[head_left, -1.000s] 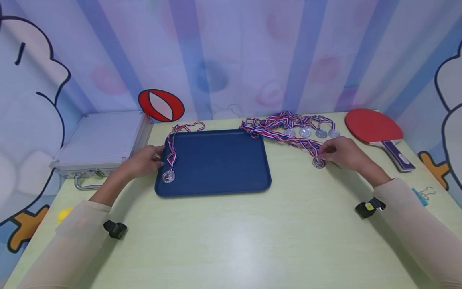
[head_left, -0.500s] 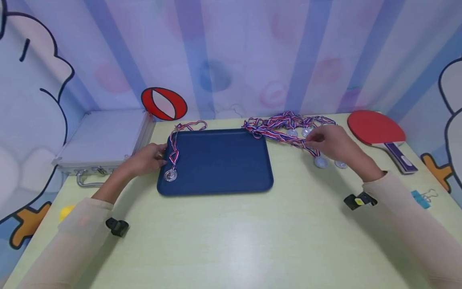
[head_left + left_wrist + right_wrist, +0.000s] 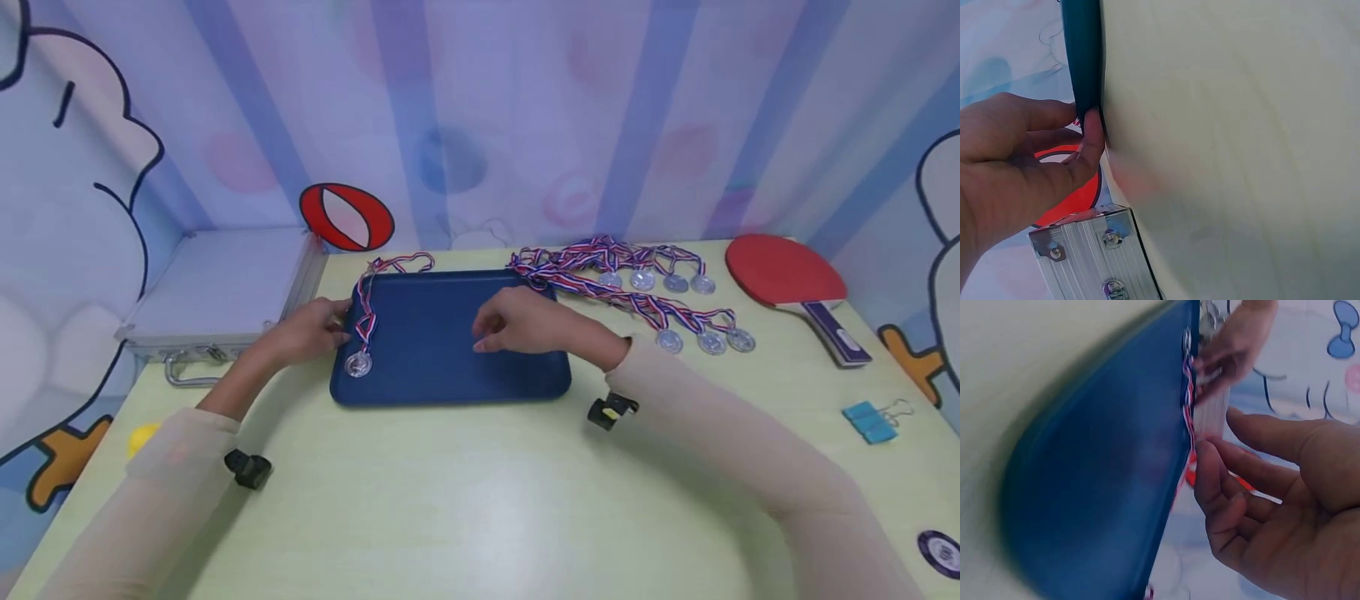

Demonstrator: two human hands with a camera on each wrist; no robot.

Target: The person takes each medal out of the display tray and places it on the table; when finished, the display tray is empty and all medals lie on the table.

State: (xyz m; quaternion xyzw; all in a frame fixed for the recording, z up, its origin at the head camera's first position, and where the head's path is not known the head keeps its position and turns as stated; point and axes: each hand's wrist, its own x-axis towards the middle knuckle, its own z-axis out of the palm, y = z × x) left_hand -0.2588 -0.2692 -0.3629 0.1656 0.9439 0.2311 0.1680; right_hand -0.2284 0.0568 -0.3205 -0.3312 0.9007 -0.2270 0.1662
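Note:
A dark blue tray (image 3: 420, 333) lies on the table. My left hand (image 3: 307, 332) pinches its left rim between thumb and fingers, which shows in the left wrist view too. A silver medal (image 3: 358, 364) rests on the tray's left side, its red, white and blue ribbon (image 3: 367, 321) trailing over the back edge. Above the tray's right half hovers my right hand (image 3: 521, 321), its fingers loosely bent and nothing between them. In the right wrist view its thumb and forefinger (image 3: 1210, 465) stand apart. Right of the tray lie several more medals (image 3: 669, 341) with bunched ribbons (image 3: 577, 258).
A silver case (image 3: 221, 287) stands at the back left, close to my left hand. A red table tennis bat (image 3: 783, 271) lies at the back right, with a blue binder clip (image 3: 870, 422) in front of it. A dark round chip (image 3: 941, 554) shows at the right edge.
My right hand has left the medals on the right and moved left over the tray, holding nothing. The medals it covered show again. My left hand stays on the tray's rim.

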